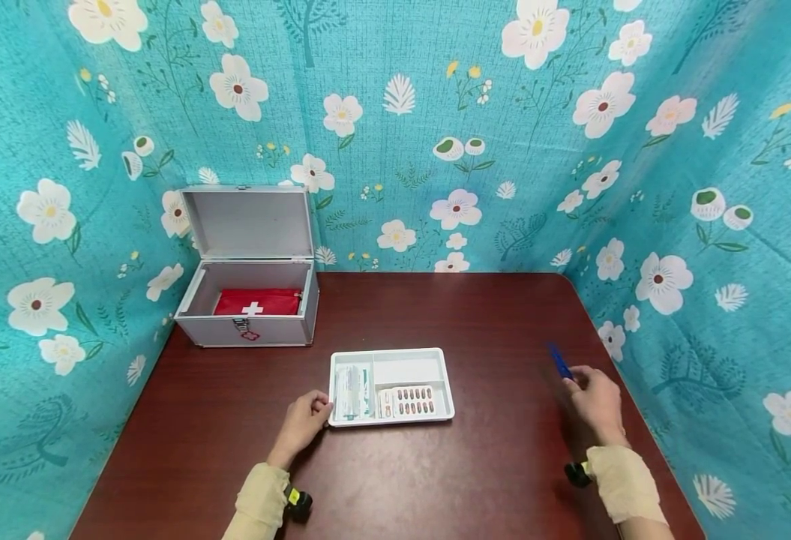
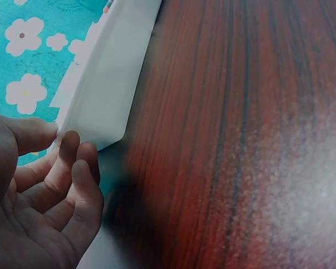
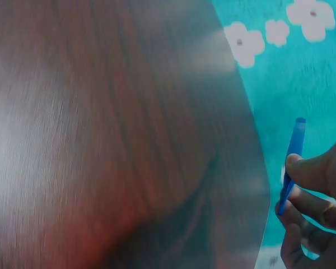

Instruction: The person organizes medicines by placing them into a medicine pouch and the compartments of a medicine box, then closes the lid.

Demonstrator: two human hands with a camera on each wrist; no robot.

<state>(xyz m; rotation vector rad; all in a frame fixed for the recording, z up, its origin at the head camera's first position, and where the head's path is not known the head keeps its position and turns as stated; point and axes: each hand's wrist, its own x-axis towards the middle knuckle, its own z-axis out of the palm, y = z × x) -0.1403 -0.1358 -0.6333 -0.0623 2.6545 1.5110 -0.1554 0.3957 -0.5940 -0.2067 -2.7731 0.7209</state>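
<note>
A white compartment tray point(image 1: 391, 355) lies on the table. My left hand point(image 1: 303, 424) is at its left wall, thumb and fingertips pinching the rim near the corner in the left wrist view. Inside the tray, clear-wrapped packets point(image 1: 352, 391) fill the left compartment, and a blister pack of capsules point(image 1: 414, 401) lies at the lower right. Off to the right, my right hand point(image 1: 596, 397) pinches slim blue plastic tweezers point(image 3: 296, 140) between thumb and fingers, held above the table with one end pointing away. The tweezers' lower part is partly covered by fingers in the right wrist view.
A silver case point(image 1: 247, 331) stands open at the back left, lid raised against the floral curtain point(image 1: 395, 187). Inside it sits a red pouch point(image 1: 270, 301) with a white cross. The dark wood table point(image 1: 489, 465) is bordered by curtain at the back and sides.
</note>
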